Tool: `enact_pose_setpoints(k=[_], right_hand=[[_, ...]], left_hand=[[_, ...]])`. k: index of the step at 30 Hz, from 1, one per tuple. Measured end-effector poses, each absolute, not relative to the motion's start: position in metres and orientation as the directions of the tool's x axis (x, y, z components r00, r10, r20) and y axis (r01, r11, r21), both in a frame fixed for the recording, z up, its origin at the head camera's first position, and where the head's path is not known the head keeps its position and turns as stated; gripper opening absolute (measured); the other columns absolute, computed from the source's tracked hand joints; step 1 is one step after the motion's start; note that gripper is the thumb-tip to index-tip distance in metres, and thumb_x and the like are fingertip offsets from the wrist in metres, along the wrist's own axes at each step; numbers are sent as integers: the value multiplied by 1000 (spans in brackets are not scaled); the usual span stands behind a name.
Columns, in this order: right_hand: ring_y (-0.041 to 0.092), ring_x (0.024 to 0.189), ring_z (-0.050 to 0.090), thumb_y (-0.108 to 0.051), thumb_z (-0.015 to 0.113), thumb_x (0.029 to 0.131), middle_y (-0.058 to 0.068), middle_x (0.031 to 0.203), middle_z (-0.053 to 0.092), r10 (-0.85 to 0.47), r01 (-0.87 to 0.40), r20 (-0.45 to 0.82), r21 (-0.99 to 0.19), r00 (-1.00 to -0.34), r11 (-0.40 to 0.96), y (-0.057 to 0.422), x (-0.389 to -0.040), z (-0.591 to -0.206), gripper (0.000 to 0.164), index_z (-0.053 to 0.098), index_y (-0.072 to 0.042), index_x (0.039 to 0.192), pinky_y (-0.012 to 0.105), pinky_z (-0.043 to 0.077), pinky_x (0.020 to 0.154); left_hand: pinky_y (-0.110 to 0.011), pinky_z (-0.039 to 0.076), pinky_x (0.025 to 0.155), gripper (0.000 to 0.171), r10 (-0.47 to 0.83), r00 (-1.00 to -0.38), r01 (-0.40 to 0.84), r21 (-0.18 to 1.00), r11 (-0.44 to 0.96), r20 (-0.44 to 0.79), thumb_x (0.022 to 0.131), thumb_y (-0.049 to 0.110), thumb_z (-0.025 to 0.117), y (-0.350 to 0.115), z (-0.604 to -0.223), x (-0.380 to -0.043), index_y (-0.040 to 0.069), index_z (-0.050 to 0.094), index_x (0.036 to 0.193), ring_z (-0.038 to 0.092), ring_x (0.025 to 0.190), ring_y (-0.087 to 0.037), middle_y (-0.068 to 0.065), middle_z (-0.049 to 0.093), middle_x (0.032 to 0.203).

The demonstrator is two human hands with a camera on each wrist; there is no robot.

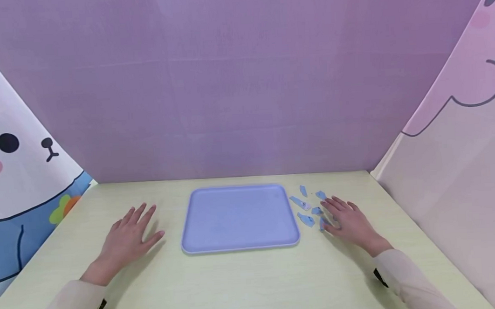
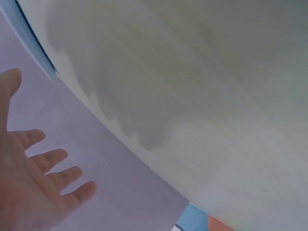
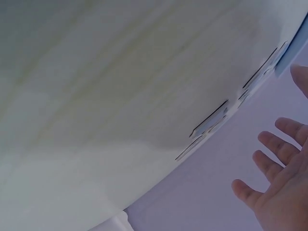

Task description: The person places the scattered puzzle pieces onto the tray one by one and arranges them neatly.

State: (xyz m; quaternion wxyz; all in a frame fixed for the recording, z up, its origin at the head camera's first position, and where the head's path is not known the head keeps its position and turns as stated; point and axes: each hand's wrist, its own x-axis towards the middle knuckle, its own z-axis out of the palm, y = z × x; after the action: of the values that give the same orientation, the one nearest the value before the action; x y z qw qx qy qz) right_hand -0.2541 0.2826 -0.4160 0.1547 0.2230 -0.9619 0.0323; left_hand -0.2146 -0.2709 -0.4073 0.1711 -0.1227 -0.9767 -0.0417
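Note:
A shallow blue-violet tray (image 1: pixel 239 219) with a raised rim lies mid-table in the head view. Just right of it, several flat, irregular blue pieces (image 1: pixel 306 219) are scattered, some with printed marks. My right hand (image 1: pixel 352 223) hovers over the rightmost ones, fingers spread and palm down, partly hiding them. The right wrist view shows the thin pieces (image 3: pixel 210 119) edge-on, lying on the table. To the left of the tray, my left hand (image 1: pixel 126 238) is held over the table with fingers spread; its palm (image 2: pixel 24 197) shows bare in the left wrist view.
The pale wooden table (image 1: pixel 237 285) meets a purple cloth backdrop (image 1: pixel 227 81) behind the tray. Cloth with a white cartoon animal (image 1: pixel 26 184) hangs at the left side, and a pink and cream printed cloth (image 1: pixel 454 176) at the right.

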Motion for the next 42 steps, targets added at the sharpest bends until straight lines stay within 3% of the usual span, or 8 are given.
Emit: enact_pose_setpoints(k=[23,42], right_hand=[[34,116,51,-28,70,78,15,122,58,-514,-531,309,32,-800,847,256,-257,-417,50,57,-4,120,54,39,92],[28,104,58,-24,71,77,10,108,64,-567,-575,285,64,-773,816,243,-263,-422,39,62,-6,111,51,45,86]], left_hand=[[-57,43,81,60,333,-860,355,-16,935,387,80,42,64,-239,-415,-220,9,51,129,52,110,-40,-19,52,128],[-53,46,77,54,405,-831,419,-51,907,381,79,42,65,-217,-421,-225,9,57,122,57,105,-35,-15,58,120]])
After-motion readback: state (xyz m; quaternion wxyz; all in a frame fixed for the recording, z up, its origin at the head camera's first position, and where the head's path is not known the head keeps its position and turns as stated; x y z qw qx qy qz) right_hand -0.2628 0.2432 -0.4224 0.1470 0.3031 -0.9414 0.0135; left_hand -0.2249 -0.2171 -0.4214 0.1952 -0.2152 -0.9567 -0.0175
